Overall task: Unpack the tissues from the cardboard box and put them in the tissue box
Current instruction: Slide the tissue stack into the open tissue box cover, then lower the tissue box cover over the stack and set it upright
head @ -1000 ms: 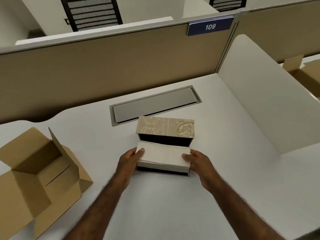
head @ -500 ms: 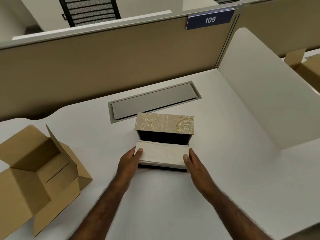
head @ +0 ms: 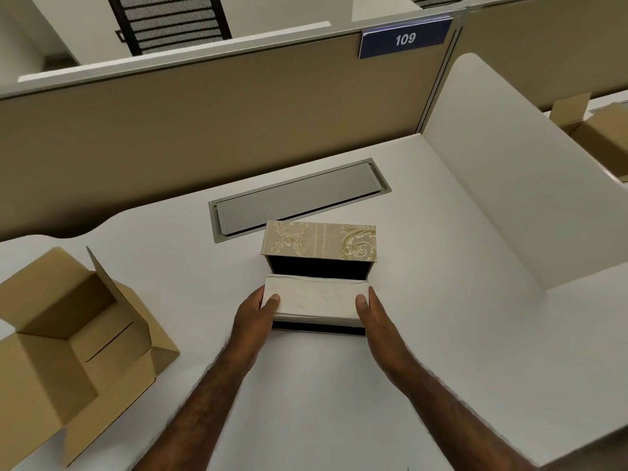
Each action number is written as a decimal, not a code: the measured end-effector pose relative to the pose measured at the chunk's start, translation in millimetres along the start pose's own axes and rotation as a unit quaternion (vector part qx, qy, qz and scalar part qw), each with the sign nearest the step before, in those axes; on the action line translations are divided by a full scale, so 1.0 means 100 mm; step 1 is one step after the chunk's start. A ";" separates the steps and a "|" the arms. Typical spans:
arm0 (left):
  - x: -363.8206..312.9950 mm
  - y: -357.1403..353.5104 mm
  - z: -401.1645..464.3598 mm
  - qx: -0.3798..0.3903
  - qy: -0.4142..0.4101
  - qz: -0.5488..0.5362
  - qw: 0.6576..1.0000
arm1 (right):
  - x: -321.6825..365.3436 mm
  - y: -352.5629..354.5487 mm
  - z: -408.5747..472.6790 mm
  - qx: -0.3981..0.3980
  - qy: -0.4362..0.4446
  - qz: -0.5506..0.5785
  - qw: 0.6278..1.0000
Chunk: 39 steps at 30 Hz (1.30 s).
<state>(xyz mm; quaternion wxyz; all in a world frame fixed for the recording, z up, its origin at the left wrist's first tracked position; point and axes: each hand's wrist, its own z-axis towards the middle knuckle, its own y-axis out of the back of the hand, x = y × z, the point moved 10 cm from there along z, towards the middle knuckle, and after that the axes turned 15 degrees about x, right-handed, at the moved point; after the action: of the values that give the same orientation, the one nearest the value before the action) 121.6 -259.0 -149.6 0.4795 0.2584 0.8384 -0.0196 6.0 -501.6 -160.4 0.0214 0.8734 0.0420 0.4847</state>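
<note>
A beige patterned tissue box with a black inside lies open in the middle of the white desk, its lid standing up at the far side. A white stack of tissues sits in its near part, its top above the black front rim. My left hand grips the stack's left end, thumb on top. My right hand presses the right end, thumb on top. The brown cardboard box stands open at the left with its flaps spread, and no tissues show inside it.
A grey cable hatch is set into the desk behind the tissue box. A tan partition with a blue "109" sign closes the back, and a white divider panel stands on the right. Another cardboard box lies beyond it.
The tissue stack has sunk a little lower into the tissue box. My right hand has straightened along the stack's right end. The view has shifted slightly.
</note>
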 end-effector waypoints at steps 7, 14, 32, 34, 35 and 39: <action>-0.41 0.37 0.12 -0.043 -0.050 -0.010 0.998 | 0.58 0.60 0.03 -0.100 0.097 -0.009 0.990; -0.82 0.44 0.22 0.002 -0.105 -0.041 0.994 | 1.10 0.72 0.29 -0.029 0.108 -0.164 0.980; -0.32 0.37 -0.07 0.103 -0.115 0.157 0.976 | 0.84 0.25 -0.25 -0.091 0.229 -0.430 0.868; -0.27 0.33 -0.08 0.107 -0.118 0.176 0.971 | 0.83 0.23 -0.28 -0.105 0.240 -0.437 0.860; -0.25 0.31 -0.08 0.109 -0.126 0.185 0.969 | 0.82 0.23 -0.28 -0.112 0.246 -0.441 0.856; -0.27 0.26 -0.09 0.111 -0.151 0.225 0.956 | 0.82 0.25 -0.27 -0.124 0.248 -0.439 0.855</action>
<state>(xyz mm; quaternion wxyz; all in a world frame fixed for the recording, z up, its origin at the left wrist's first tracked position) 137.2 -245.0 -116.7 0.5609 0.4864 0.6686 -0.0429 27.4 -519.0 -75.4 0.3288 0.6052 0.3645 0.6267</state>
